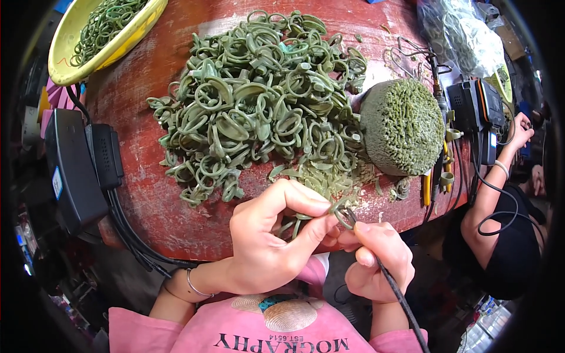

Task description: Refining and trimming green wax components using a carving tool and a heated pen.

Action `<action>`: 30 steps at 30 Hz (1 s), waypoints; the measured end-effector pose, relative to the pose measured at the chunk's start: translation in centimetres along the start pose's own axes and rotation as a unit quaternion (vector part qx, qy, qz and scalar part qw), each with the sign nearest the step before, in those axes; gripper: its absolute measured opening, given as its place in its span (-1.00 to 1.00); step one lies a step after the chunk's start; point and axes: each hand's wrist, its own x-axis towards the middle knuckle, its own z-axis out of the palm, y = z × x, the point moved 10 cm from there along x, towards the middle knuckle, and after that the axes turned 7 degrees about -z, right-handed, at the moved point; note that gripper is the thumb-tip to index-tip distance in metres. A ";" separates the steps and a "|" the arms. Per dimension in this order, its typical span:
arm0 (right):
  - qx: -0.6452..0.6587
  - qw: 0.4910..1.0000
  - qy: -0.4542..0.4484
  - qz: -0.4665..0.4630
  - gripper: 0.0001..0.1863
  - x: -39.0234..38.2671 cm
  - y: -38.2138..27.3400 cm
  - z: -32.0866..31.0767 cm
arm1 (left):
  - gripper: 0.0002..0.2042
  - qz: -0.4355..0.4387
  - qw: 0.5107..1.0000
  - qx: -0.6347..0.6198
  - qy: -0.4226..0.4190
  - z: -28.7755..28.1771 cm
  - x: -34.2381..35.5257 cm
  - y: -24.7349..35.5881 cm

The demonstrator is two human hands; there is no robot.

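Observation:
Pinched between the thumb and forefinger of my left hand [265, 235] is a small green ring [339, 207]. More green rings [292, 223] are tucked in the fingers of that hand. My right hand [379, 259] grips a dark pen-shaped tool [388, 276], whose cord trails down past my lap. Its tip is at the ring, partly hidden by fingers. Just beyond my hands lie pale green shavings [321, 178], and behind them a large heap of green rings [253, 106] covers the red table [138, 194].
A textured green round block [406, 129] stands right of the heap. Yellow-handled tools [428, 187] and black boxes [477, 106] with cables are farther right. A yellow bowl [62, 65] of rings sits far left, above a black device [73, 170]. Another person's arm [491, 182] is at right.

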 end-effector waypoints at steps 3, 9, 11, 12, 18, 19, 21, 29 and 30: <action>-0.042 0.998 0.004 -0.042 -0.75 0.1 -0.6 -0.2 | -0.89 -0.035 0.997 -0.068 -0.001 0.0 0.2 -0.5; 0.024 0.999 0.029 0.005 -0.71 -0.1 0.3 -0.8 | -0.85 -0.083 0.994 -0.066 -0.007 0.3 0.3 -0.9; 0.021 0.999 0.042 0.014 -0.70 -0.2 0.4 -1.1 | -0.85 -0.081 0.994 -0.067 -0.007 0.2 0.4 -0.8; 0.022 0.999 0.043 0.016 -0.71 -0.3 0.4 -1.1 | -0.87 -0.073 0.994 -0.077 -0.012 0.3 0.4 -0.6; 0.130 0.988 0.042 0.075 -0.82 -0.6 1.6 -1.1 | -0.89 0.003 0.999 -0.032 -0.030 0.4 0.2 0.6; 0.122 0.989 0.033 0.074 -0.82 -0.6 1.5 -1.0 | -0.89 -0.003 0.998 -0.048 -0.031 0.4 0.2 0.4; 0.103 0.992 0.015 0.066 -0.80 -0.5 1.3 -0.8 | -0.89 -0.019 0.997 -0.070 -0.032 0.4 0.1 0.0; -0.003 1.000 0.002 0.009 -0.86 0.2 0.4 -0.2 | -0.90 -0.069 0.991 -0.100 -0.054 0.6 0.4 -1.3; 0.012 1.000 0.002 0.004 -0.86 0.3 0.4 -0.2 | -0.90 -0.080 0.990 -0.102 -0.056 0.6 0.4 -1.4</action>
